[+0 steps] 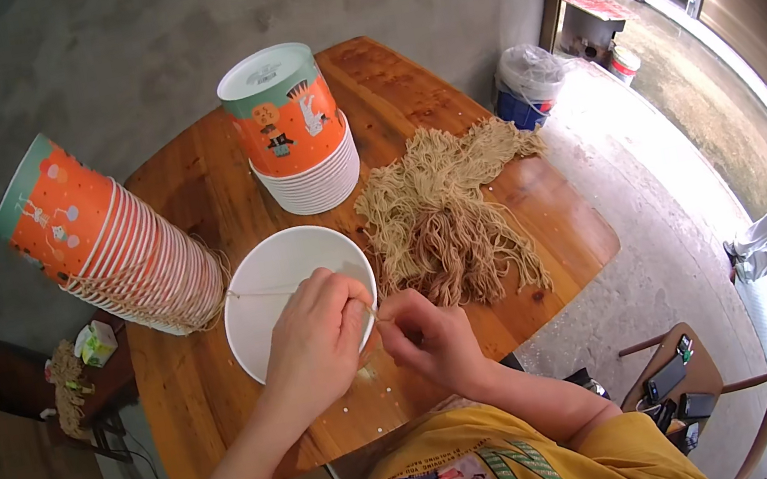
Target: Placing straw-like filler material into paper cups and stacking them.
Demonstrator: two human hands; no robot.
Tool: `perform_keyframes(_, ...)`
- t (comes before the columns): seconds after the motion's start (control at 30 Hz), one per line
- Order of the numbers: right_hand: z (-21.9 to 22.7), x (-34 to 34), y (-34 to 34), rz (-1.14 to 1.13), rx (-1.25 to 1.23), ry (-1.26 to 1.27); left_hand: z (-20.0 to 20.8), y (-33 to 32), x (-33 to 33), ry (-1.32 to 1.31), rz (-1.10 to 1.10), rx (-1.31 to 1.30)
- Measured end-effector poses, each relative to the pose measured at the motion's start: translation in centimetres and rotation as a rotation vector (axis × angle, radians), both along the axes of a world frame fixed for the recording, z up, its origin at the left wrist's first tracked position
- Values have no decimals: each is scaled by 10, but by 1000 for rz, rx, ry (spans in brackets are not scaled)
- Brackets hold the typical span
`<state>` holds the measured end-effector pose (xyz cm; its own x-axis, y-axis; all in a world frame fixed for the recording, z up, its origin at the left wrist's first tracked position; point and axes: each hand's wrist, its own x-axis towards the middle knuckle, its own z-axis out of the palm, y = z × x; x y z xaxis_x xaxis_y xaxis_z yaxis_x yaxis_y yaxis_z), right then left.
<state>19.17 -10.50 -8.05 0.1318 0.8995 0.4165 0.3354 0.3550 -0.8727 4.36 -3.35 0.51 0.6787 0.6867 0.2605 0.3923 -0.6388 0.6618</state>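
A white paper bucket [259, 333] stands mouth up near the table's front left. A thin tan string [260, 291] runs from its left rim across the mouth to my left hand [319, 337]. My left hand is closed over the bucket's right side, thumb and fingers pinching the string at the rim. Just to its right, the fingers of my right hand [428, 335] are pinched together on the string close to the left fingertips. A large heap of loose tan strings [445, 214] lies right of the bucket, beyond my right hand.
Upside-down stacks of orange-and-green paper buckets stand on the wooden table [398, 85]: an upright stack [295, 137] behind, a leaning, string-draped stack [126, 247] left. Small white bits dot the tabletop. A blue-and-white pail [526, 89] and wooden chair [690, 371] stand right.
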Motion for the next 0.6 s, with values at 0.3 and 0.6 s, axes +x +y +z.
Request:
perform_keyframes(0.3, -9, -15, -6, -43, -35, 129, 1, 1, -3, 118, -3, 488)
perform_keyframes(0.6, -3, -1, -36, -33, -23, 69, -5, -22, -43, 214, -23, 502)
